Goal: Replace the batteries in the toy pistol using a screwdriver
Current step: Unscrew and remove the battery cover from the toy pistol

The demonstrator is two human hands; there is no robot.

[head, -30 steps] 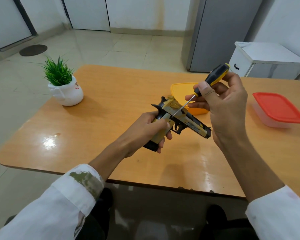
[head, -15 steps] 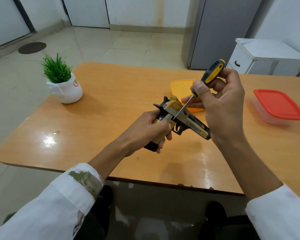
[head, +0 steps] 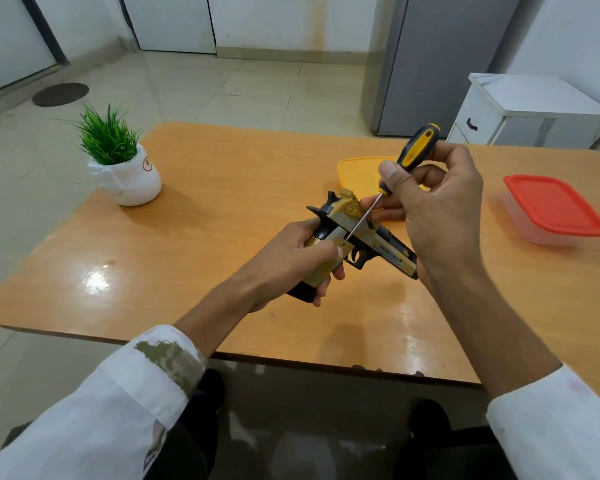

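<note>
**Item:** toy pistol [head: 381,242], tan and black. Held above the middle of the bench [head: 222,209], muzzle towards 4 o'clock, butt towards 7 o'clock.

**Hold:** left hand [head: 291,251] curled round the grip. Right hand [head: 440,209] pinches the black-and-yellow handle of the screwdriver [head: 417,147] between thumb and fingers. The shaft slants down towards 7 o'clock, with its tip on the pistol's side just above the grip. The screw itself is too small to make out.

**Handling (judged):** probably a light, hollow, rigid plastic shell with a smooth finish, so it may turn in the palm under driver pressure. The grip is the best place to hold it, braced against the push of the tip. The trigger and hammer look thin and are best avoided.

**Nearby on bench:** yellow lid [head: 359,169] at 12 o'clock of the pistol, red-lidded box [head: 551,207] at 3 o'clock, potted plant [head: 118,161] at 10 o'clock.
</note>
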